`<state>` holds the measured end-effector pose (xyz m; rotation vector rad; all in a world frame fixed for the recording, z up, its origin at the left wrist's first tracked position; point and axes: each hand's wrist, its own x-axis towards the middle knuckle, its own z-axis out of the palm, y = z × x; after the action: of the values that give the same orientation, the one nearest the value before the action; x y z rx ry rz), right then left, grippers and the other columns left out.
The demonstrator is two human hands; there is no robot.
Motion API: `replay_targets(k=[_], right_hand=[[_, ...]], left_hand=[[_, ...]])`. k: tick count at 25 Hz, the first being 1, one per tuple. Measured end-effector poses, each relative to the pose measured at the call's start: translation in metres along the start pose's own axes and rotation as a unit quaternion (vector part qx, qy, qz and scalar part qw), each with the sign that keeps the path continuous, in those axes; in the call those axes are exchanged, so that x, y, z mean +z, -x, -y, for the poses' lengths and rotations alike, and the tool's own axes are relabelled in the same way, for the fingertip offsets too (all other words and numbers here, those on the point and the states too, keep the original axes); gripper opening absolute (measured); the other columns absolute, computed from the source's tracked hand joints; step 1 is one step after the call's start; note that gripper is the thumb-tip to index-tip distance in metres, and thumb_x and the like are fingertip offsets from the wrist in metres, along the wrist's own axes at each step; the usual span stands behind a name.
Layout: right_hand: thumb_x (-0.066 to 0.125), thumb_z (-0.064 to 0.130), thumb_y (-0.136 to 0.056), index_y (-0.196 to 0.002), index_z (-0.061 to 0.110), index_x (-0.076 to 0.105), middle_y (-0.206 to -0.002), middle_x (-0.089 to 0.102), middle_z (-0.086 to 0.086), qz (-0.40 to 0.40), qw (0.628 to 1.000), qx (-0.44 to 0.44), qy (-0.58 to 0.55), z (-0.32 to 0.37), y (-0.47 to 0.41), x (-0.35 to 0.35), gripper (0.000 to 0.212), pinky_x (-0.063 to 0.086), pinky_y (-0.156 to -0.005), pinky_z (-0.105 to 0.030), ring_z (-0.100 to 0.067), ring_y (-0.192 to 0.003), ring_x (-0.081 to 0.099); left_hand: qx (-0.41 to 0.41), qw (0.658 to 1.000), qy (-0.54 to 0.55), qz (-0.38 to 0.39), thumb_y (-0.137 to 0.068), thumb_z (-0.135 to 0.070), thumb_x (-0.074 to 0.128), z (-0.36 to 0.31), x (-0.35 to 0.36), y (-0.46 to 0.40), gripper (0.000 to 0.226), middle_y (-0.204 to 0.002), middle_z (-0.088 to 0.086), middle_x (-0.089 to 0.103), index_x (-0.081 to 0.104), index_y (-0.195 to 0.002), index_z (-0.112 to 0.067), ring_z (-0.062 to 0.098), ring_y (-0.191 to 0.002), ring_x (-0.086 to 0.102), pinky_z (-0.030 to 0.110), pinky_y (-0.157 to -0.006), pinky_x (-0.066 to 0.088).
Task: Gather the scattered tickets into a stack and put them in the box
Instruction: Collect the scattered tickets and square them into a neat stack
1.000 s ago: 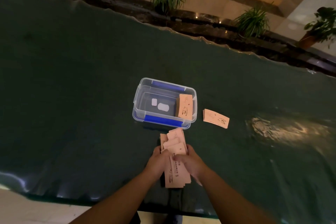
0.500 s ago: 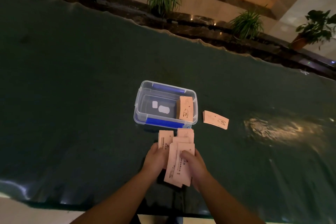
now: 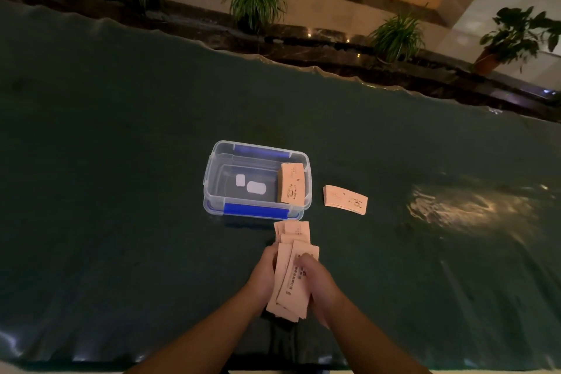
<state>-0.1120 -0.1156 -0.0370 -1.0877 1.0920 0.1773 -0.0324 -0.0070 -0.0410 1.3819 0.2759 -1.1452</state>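
Both hands hold a loose bunch of pale pink tickets (image 3: 292, 270) just above the dark green table, near its front edge. My left hand (image 3: 264, 275) presses the bunch's left side and my right hand (image 3: 318, 282) grips its right side, thumb on top. The tickets are uneven, with several ends sticking out toward the box. A clear plastic box (image 3: 212, 182) with blue clips stands open just beyond them. A neat ticket stack (image 3: 291, 188) stands inside against its right wall. Another small ticket stack (image 3: 345, 199) lies on the table to the right of the box.
The green table cover (image 3: 121, 191) stretches wide on both sides, with a bright glare patch (image 3: 467, 206) at right. Potted plants (image 3: 255, 0) line a dark ledge beyond the far edge. The near table edge runs just below my forearms.
The fanned tickets have been squeezed closer together between my hands, and the ticket that stuck out at the upper left is drawn in. The box and the other stacks have not moved.
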Motion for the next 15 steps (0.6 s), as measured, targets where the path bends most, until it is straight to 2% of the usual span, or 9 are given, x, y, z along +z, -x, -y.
replay_targets(k=[2, 4, 7, 9, 11, 13, 15], right_hand=[[0.048, 0.024, -0.104, -0.130, 0.012, 0.068, -0.097, 0.083, -0.013, 0.006, 1.000, 0.004, -0.007, 0.003, 0.000, -0.012, 0.035, 0.060, -0.072, -0.041, -0.030, -0.091, 0.079], [0.047, 0.023, -0.103, -0.130, 0.011, 0.069, -0.098, 0.083, -0.013, 0.018, 1.000, -0.010, -0.016, 0.008, 0.000, -0.032, 0.037, 0.060, -0.072, -0.040, -0.031, -0.093, 0.079], [0.044, 0.022, -0.105, -0.138, 0.018, 0.065, -0.121, 0.077, -0.020, 0.046, 0.998, -0.041, -0.023, 0.021, 0.000, -0.066, 0.039, 0.061, -0.090, -0.050, -0.038, -0.112, 0.074], [0.046, 0.022, -0.106, -0.141, 0.022, 0.062, -0.126, 0.076, -0.017, 0.069, 0.996, -0.059, -0.007, 0.033, 0.001, -0.100, 0.038, 0.059, -0.099, -0.054, -0.036, -0.114, 0.073], [0.053, 0.026, -0.105, -0.138, 0.026, 0.064, -0.123, 0.078, -0.011, 0.088, 0.993, -0.073, 0.009, 0.047, 0.001, -0.127, 0.035, 0.060, -0.099, -0.054, -0.030, -0.111, 0.076], [0.059, 0.028, -0.103, -0.139, 0.022, 0.063, -0.123, 0.078, -0.012, 0.103, 0.992, -0.075, -0.001, 0.061, -0.001, -0.156, 0.037, 0.058, -0.101, -0.055, -0.032, -0.113, 0.075], [0.058, 0.031, -0.103, -0.139, 0.016, 0.064, -0.126, 0.076, -0.017, 0.114, 0.990, -0.067, -0.051, 0.071, -0.003, -0.181, 0.040, 0.059, -0.092, -0.050, -0.033, -0.115, 0.072]], left_hand=[[0.007, 1.000, 0.024, -0.007, -0.107, -0.049, 0.041, 0.004, 0.020, -0.001, 0.049, -0.094, 0.014, 0.081, 0.078, -0.103, -0.017, 0.030, -0.084, 0.079, 0.044, -0.083, 0.061], [0.033, 0.999, -0.011, -0.009, -0.101, -0.050, 0.056, 0.012, 0.045, -0.003, 0.036, -0.105, 0.009, 0.081, 0.071, -0.120, -0.024, 0.028, -0.093, 0.079, 0.051, -0.093, 0.059], [0.050, 0.997, -0.055, 0.000, -0.086, -0.042, 0.070, 0.018, 0.083, -0.006, 0.050, -0.116, 0.004, 0.078, 0.063, -0.133, -0.028, 0.027, -0.104, 0.075, 0.056, -0.101, 0.054], [0.050, 0.998, -0.047, -0.004, -0.093, -0.032, 0.068, 0.017, 0.115, -0.010, 0.042, -0.114, 0.006, 0.079, 0.065, -0.134, -0.026, 0.028, -0.104, 0.075, 0.055, -0.099, 0.056], [0.047, 0.999, -0.023, -0.011, -0.097, -0.028, 0.063, 0.013, 0.136, -0.016, 0.033, -0.107, 0.008, 0.081, 0.069, -0.129, -0.024, 0.027, -0.098, 0.078, 0.048, -0.088, 0.059], [0.048, 0.999, 0.018, -0.008, -0.099, -0.027, 0.057, 0.009, 0.158, -0.021, 0.028, -0.103, 0.010, 0.082, 0.071, -0.123, -0.021, 0.027, -0.094, 0.079, 0.043, -0.079, 0.059], [0.053, 0.997, 0.059, -0.016, -0.100, -0.026, 0.055, 0.001, 0.179, -0.024, 0.028, -0.102, 0.014, 0.081, 0.071, -0.120, -0.017, 0.031, -0.095, 0.078, 0.046, -0.080, 0.058]])
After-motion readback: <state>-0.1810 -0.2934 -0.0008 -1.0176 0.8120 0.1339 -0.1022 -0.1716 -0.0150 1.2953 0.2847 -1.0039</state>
